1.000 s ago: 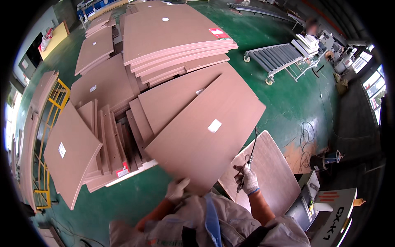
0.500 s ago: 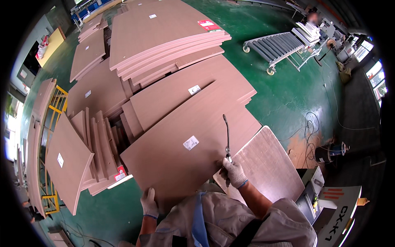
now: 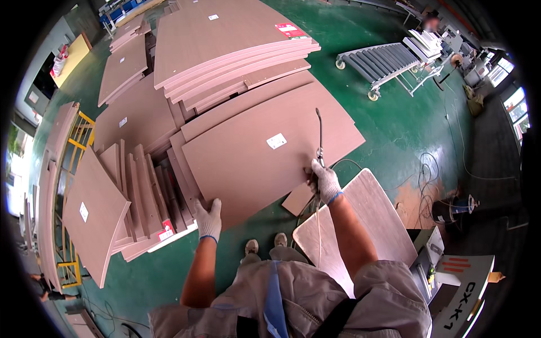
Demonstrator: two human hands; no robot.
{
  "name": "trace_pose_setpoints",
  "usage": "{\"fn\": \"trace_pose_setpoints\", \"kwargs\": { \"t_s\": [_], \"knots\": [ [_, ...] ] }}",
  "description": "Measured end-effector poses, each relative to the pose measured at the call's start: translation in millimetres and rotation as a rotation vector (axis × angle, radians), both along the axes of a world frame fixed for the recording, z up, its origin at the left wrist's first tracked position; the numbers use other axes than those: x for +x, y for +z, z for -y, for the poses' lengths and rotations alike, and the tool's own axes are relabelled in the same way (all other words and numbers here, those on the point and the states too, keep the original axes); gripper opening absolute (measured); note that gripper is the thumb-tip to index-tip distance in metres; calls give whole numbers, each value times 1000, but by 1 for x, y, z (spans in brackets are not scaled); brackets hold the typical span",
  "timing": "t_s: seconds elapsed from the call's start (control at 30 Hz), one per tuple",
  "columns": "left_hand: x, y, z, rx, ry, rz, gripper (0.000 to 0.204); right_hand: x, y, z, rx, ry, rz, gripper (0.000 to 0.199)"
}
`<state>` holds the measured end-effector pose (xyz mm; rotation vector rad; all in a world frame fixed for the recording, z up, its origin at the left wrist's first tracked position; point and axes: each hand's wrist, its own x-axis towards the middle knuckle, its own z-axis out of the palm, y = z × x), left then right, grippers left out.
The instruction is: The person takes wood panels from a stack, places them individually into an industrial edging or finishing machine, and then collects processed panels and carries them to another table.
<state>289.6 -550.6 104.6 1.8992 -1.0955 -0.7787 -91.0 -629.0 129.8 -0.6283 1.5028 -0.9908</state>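
Observation:
A brown wood-grain panel point(image 3: 256, 174) with a white label lies slanting on a stack of like panels in front of me. At its near left corner, my gloved left hand point(image 3: 208, 221) grips the edge, with the thumb spread on one side. My gloved right hand point(image 3: 326, 181), by the panel's near right edge, is closed round an air blow gun point(image 3: 320, 143). The gun's thin dark nozzle points away over the panel, and a pale hose hangs below the hand. Whether the right fingers also touch the panel is hidden.
To my right stands a worn board-topped table point(image 3: 366, 219). Panel stacks point(image 3: 225, 42) fill the far side, and upright panels point(image 3: 135, 191) lean at left beside a yellow rack point(image 3: 73, 152). A roller conveyor point(image 3: 377, 65) stands far right, near another person. Cables point(image 3: 426, 174) lie on the green floor.
The panel has moved away from my body onto the stack, covering the label of the one beneath. Both hands went forward with it. My shoes and a small brown board now show.

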Motion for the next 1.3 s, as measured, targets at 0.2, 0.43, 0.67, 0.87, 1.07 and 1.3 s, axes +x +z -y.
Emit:
{"fn": "trace_pose_setpoints", "kwargs": {
  "t_s": [0.2,0.43,0.67,0.87,1.07,1.3],
  "knots": [
    [-10,15,16,43,-25,-457,59,17,5,38,20,-31,24,43],
    [-28,28,7,112,-20,-681,57,19,-6,60,-56,-134,33,34],
    [-128,34,-61,133,-75,-889,68,-76,-13,56,-104,-114,-121,38],
    [-128,33,-62,171,-147,-952,65,-101,-35,53,-168,-102,-122,45],
    [-89,39,-54,355,-156,-889,42,-39,-26,46,-173,-225,33,33],
    [26,3,122,-313,44,612,63,17,-36,-33,-126,-214,146,29]
  ]
}}
